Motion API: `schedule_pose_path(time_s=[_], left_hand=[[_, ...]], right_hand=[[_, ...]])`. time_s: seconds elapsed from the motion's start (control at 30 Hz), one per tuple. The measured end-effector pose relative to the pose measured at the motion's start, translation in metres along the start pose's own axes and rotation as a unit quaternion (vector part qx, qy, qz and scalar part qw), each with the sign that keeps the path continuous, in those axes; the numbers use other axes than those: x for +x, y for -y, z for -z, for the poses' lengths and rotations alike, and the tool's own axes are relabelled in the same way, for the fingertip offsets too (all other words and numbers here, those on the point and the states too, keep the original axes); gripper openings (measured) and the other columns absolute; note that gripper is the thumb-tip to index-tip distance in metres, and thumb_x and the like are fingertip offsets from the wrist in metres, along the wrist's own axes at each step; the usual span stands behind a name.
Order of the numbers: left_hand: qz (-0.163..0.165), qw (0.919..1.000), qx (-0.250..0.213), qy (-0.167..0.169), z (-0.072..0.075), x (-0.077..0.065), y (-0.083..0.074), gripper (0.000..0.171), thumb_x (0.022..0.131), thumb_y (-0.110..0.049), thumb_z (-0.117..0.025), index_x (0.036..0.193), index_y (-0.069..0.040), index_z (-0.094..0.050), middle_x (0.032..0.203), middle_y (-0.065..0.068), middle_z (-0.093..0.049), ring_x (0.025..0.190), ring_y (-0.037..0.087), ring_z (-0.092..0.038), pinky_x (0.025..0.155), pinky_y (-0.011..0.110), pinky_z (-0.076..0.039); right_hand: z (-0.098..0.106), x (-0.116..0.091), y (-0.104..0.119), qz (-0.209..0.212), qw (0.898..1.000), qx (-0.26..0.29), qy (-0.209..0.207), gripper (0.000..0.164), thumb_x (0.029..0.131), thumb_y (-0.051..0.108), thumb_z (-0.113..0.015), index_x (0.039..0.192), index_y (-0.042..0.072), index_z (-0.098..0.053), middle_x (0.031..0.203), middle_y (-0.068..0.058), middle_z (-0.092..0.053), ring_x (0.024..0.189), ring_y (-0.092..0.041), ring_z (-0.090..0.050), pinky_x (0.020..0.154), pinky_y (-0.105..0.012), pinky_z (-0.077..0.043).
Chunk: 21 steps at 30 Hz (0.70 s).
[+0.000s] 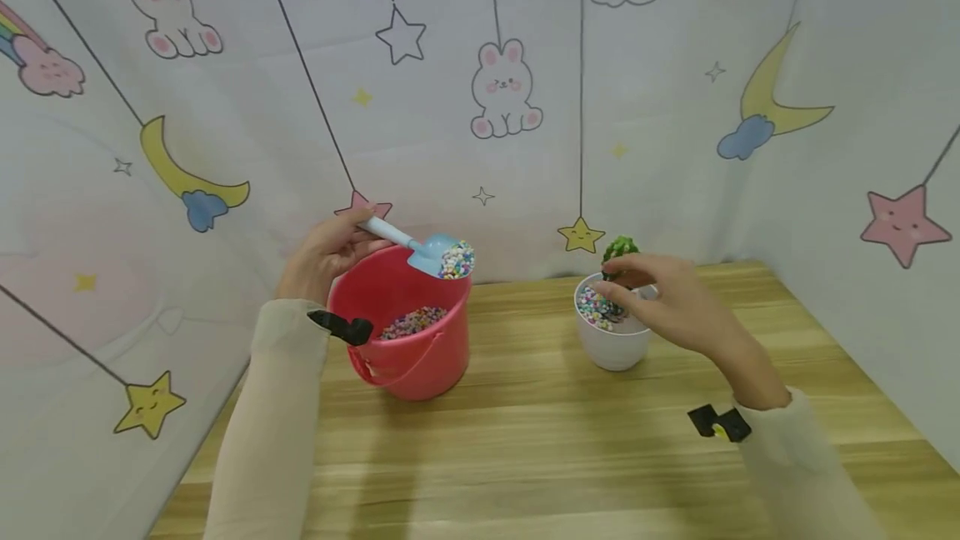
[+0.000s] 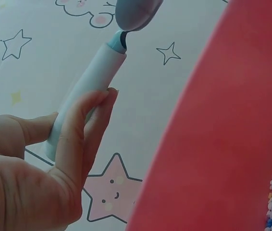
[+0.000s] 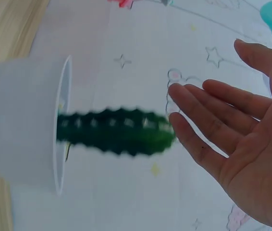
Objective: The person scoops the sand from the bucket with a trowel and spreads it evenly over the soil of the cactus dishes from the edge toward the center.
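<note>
My left hand [image 1: 330, 248] grips the white handle of a small toy shovel [image 1: 390, 233]. The shovel's blue scoop carries multicoloured beads [image 1: 457, 260] above the rim of a red bucket [image 1: 442, 361]. In the left wrist view the thumb and fingers [image 2: 68, 134] pinch the handle. To the right, my right hand [image 1: 678, 302] is at a white pot [image 1: 611, 348] holding a green cactus [image 1: 621, 248]. In the right wrist view its fingers [image 3: 213, 125] are fairly straight and reach the cactus tip [image 3: 160, 134], the thumb apart. Whether they touch it I cannot tell.
More beads [image 1: 414, 322] lie in the bucket, and some [image 1: 596, 308] are in the pot around the cactus. Both containers stand on a wood-grain table [image 1: 525, 440], near a printed cloth backdrop [image 1: 450, 148] behind it.
</note>
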State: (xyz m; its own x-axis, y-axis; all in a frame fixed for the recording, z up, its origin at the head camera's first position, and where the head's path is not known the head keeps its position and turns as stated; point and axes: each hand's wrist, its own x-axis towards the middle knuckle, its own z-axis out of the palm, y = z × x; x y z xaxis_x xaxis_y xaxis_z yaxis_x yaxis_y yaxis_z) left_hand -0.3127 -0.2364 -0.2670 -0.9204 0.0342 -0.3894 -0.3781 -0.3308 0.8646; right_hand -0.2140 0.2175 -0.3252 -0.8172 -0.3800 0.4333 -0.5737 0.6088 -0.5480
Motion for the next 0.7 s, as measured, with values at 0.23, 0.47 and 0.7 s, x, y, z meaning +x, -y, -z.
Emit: schedule_pose_path(time_s=[0.23, 0.47, 0.7], left_hand=[[-0.045, 0.998, 0.026, 0.036, -0.014, 0.008, 0.003, 0.015, 0.109, -0.018, -0.055, 0.119, -0.012, -0.066, 0.09, 0.01, -0.078, 0.081, 0.02, -0.081, 0.075, 0.031, -0.068], [-0.054, 0.9965, 0.042, 0.048, -0.032, 0.014, 0.01, 0.022, 0.11, -0.018, -0.053, 0.131, -0.01, -0.055, 0.088, 0.009, -0.077, 0.079, 0.019, -0.081, 0.071, 0.028, -0.068], [-0.035, 0.9984, 0.035, 0.028, -0.048, 0.018, 0.017, 0.022, 0.106, -0.026, -0.061, 0.121, -0.01, -0.061, 0.088, 0.009, -0.079, 0.08, 0.022, -0.082, 0.075, 0.028, -0.068]], right_hand=[[0.022, -0.026, -0.026, -0.015, 0.997, -0.037, -0.061, 0.023, 0.103, 0.024, -0.071, 0.118, 0.009, -0.076, 0.11, -0.009, -0.08, 0.096, -0.027, -0.077, 0.078, -0.03, -0.062], [0.025, -0.038, -0.048, -0.025, 0.995, -0.059, -0.077, 0.024, 0.1, 0.027, -0.074, 0.116, 0.009, -0.078, 0.109, -0.012, -0.081, 0.095, -0.03, -0.077, 0.076, -0.029, -0.062], [0.019, -0.044, -0.069, -0.056, 0.994, -0.076, -0.049, 0.046, 0.096, 0.036, -0.078, 0.129, 0.005, -0.071, 0.13, -0.02, -0.073, 0.111, -0.045, -0.073, 0.094, -0.06, -0.061]])
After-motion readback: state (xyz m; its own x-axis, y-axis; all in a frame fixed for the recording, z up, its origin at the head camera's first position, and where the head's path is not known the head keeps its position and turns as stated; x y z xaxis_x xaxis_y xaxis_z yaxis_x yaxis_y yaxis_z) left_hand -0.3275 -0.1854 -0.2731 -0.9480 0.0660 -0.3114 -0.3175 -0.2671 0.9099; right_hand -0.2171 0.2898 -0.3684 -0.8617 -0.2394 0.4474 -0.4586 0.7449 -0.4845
